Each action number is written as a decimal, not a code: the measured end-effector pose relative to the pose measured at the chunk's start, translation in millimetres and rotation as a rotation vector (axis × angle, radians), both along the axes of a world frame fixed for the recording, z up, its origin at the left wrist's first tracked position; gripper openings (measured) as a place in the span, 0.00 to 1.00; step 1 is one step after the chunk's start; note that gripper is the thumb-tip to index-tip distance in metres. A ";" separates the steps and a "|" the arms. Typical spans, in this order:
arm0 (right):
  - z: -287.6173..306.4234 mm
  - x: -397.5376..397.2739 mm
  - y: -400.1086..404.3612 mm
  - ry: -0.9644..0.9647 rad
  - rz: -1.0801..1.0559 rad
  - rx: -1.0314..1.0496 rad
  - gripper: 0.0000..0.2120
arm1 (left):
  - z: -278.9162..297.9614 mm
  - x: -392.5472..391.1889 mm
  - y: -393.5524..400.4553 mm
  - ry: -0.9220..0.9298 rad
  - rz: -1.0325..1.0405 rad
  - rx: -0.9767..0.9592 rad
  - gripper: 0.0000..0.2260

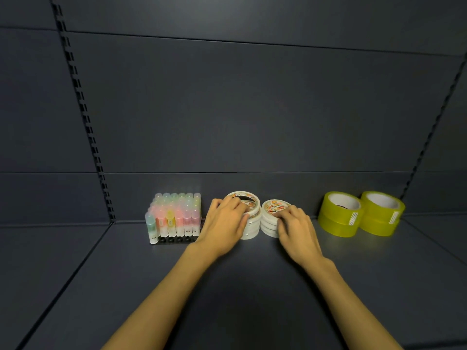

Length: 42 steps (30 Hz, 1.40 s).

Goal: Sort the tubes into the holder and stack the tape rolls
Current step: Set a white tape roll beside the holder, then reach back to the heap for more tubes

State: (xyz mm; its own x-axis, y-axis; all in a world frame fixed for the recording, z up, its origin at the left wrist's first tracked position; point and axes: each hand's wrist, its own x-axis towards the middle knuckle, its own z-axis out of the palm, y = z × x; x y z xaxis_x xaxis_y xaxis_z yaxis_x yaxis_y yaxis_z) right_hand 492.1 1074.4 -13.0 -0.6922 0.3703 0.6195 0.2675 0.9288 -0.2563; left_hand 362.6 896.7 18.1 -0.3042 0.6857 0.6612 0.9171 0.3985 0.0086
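Starting at your left, the pastel tubes (174, 214) stand packed upright in the black holder (177, 240), whose front row of sockets shows open apart from one tube at the left corner. Your left hand (223, 227) sits just beside that rack, so a wrist swing outward could clip the nearest tubes and tip them. That hand curls its fingers over the rim of the taller stack of white patterned tape rolls (249, 214), thumb against its side; the rolls look thin and smooth, so I judge a sideways nudge could slide the top one off its neighbours. Your right hand (297, 227) grips the shorter white stack (271, 217), fingertips curled on the top roll's edge. The two stacks stand almost touching, so lifting one at a tilt may drag or topple the other. If you mean to merge them, a taller column would be easier to knock over. Further right, two stacks of yellow-green tape rolls (361, 214) rest well apart from your hands on the dark shelf (240, 299), low risk unless your right elbow sweeps outward
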 end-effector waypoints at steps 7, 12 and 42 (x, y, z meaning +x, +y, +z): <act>-7.7 3.2 -4.8 0.162 -0.017 -0.023 0.13 | -4.1 1.3 15.7 -0.056 0.014 -0.098 0.08; -9.7 3.5 -3.9 0.143 0.012 -0.020 0.13 | -5.5 3.0 17.9 -0.094 0.051 -0.121 0.10; 47.2 -101.2 -265.0 0.043 0.730 -0.162 0.10 | 21.6 4.4 -309.6 -0.225 0.572 0.008 0.22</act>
State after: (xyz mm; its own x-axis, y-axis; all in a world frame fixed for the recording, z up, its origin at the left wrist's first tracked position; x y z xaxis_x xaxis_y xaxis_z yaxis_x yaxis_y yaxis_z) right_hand 390.9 809.4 34.2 -0.7735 -0.0853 0.6280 -0.4156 0.8164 -0.4010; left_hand 366.9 587.1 39.7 -0.7553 0.3674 0.5428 0.5329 0.8263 0.1823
